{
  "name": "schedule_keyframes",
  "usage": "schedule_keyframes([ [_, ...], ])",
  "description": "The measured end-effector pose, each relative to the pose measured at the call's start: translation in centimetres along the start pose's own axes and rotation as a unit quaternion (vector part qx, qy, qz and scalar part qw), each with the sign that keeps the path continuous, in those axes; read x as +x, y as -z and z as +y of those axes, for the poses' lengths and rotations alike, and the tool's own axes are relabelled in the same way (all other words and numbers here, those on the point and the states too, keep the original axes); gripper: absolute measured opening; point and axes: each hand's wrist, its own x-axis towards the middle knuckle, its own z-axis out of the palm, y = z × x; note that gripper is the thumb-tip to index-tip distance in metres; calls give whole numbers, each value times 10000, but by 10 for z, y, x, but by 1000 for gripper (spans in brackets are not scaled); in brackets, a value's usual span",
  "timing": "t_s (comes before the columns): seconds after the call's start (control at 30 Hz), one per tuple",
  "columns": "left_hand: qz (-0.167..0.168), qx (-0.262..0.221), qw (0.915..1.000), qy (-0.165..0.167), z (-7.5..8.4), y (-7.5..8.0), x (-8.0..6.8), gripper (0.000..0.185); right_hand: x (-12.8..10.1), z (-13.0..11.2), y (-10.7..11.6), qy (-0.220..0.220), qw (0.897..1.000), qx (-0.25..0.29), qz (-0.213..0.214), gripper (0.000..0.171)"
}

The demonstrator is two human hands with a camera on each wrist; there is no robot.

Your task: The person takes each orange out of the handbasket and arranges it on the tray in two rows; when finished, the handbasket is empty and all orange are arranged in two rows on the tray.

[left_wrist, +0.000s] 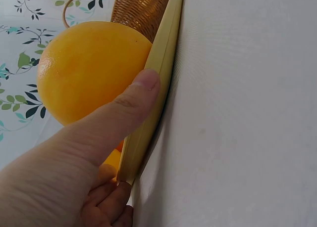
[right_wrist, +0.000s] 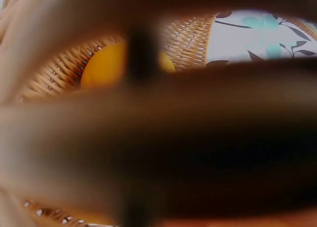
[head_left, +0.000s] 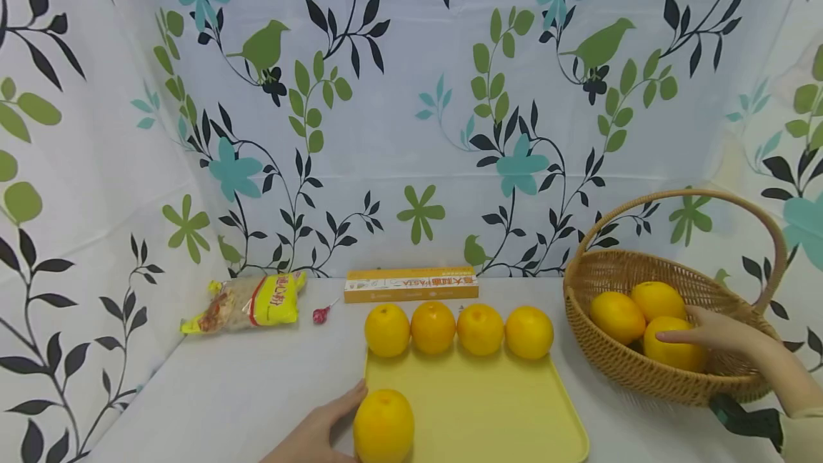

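Note:
In the head view my right hand (head_left: 723, 334) reaches into a wicker basket (head_left: 617, 366) and grips an orange (head_left: 671, 356). Two more oranges (head_left: 617, 316) lie against it there. A blurred dark bar hides most of the right wrist view. My left hand (head_left: 321, 424) is at the left edge of a yellow tray (head_left: 482, 406), its thumb and fingertips touching the rim in the left wrist view (left_wrist: 114, 123). Just inside that edge sits one orange (head_left: 383, 426) at the near left. Several oranges (head_left: 433, 327) form a row along the tray's far side.
Behind the tray lies a long orange-and-white pasta box (head_left: 411, 286). To its left are a red-wrapped lollipop (head_left: 321, 315) and a yellow-and-clear food bag (head_left: 253, 302). A patterned curtain (head_left: 411, 113) stands at the back of the white table (head_left: 225, 391). The basket's tall handle (head_left: 681, 193) arches over it.

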Motion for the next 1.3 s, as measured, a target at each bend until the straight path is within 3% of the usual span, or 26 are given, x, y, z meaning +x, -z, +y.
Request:
schedule_keyframes([
  [0.2, -7, -200, 9998, 98, 2, 0, 0, 80, -12, -13, -2, -3, 9991, -371, -184, 81],
  [0.53, -10, -201, 9998, 16, 2, -1, -2, 79, -13, -16, -2, 304, 9986, -309, 300, 76],
  [0.83, -12, -203, 9998, 61, 2, -2, -2, 80, -17, -25, -2, 497, 9899, -575, 1197, 75],
  [0.97, -14, -182, 9998, 29, 0, -2, -1, 79, -18, -25, 3, 599, 9856, -289, 1553, 70],
  [1.1, 8, -216, 9997, 86, 1, -3, 1, 80, -20, -28, 8, 349, 9790, -4, 2009, 70],
  [1.2, 2, -203, 9998, 77, 1, -3, 0, 81, -29, -42, 10, 185, 9706, 232, 2389, 73],
  [1.3, -8, -175, 9998, 31, 1, -2, -1, 80, -40, -64, 13, 389, 9628, 512, 2624, 73],
])
